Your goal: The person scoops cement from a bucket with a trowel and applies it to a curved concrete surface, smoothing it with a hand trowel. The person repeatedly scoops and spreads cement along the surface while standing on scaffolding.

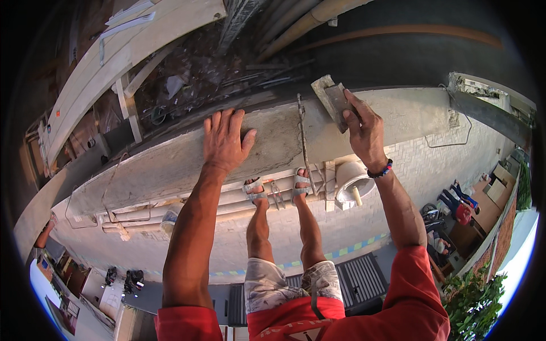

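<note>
My left hand [226,142] rests with fingers spread on the top of a grey, rough-surfaced concrete ledge [273,129]. In my right hand [365,131] is a flat, mortar-stained float [324,94], gripped near the right part of that ledge, tilted over its far edge. A thin, crooked metal bar [302,136] crosses the ledge between my hands. Below it, my sandalled feet [255,190] stand on pale pipes or poles. A white bucket [351,176] with a pale handle sticking out sits beside my right forearm.
A dark, debris-strewn drop [176,85] lies beyond the ledge, with a curved pale beam [131,34] at upper left. Wire loops [455,142] hang at right. Far below are a paved lower level, dark slatted panels [358,284] and several people [460,210] at the right.
</note>
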Demonstrator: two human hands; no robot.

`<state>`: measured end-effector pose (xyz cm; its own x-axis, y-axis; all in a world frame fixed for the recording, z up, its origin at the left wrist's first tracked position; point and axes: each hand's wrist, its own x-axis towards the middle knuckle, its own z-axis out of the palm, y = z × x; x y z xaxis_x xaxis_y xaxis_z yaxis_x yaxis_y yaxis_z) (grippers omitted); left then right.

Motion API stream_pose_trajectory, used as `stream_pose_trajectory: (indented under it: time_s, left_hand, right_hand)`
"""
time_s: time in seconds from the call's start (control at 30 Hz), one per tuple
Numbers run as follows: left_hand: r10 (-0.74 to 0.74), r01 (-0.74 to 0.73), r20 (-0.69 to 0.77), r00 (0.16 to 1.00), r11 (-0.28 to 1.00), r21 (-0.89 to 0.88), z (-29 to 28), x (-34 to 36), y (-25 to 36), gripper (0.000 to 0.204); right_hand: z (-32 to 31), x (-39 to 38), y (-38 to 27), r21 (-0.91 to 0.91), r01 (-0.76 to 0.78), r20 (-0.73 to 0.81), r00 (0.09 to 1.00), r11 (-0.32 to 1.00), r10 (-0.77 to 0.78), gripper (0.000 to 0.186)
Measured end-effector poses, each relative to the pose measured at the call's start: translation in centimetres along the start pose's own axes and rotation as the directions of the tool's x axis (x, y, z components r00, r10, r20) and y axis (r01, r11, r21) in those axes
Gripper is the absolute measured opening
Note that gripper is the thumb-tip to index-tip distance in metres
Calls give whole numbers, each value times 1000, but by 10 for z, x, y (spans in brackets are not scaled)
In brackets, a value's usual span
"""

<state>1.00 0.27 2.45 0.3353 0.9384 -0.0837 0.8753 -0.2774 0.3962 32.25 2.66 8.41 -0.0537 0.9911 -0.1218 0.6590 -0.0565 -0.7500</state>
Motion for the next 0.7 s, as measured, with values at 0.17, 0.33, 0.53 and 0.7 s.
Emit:
stream_pose_trajectory:
  time_s: [0.17,0.33,0.53,0.7]
  left_hand:
    - [-13,13,30,999,1000,15,-1,0,0,50]
    - [9,-9,-2,1000,998,58,4,-1,-3,52]
    - [12,-11,-8,1000,997,80,5,-3,-4,51]
    - [44,-42,-20,999,995,85,7,2,-3,52]
  right_hand:
    - [-1,-31,3,329,-223,163,971,918,177,33]
    - [-34,-74,38,902,-420,371,873,102,317,40]
    - [-82,-108,53,850,-261,12,877,457,480,40]
    - [-94,-104,103,220,-332,-440,805,917,397,40]
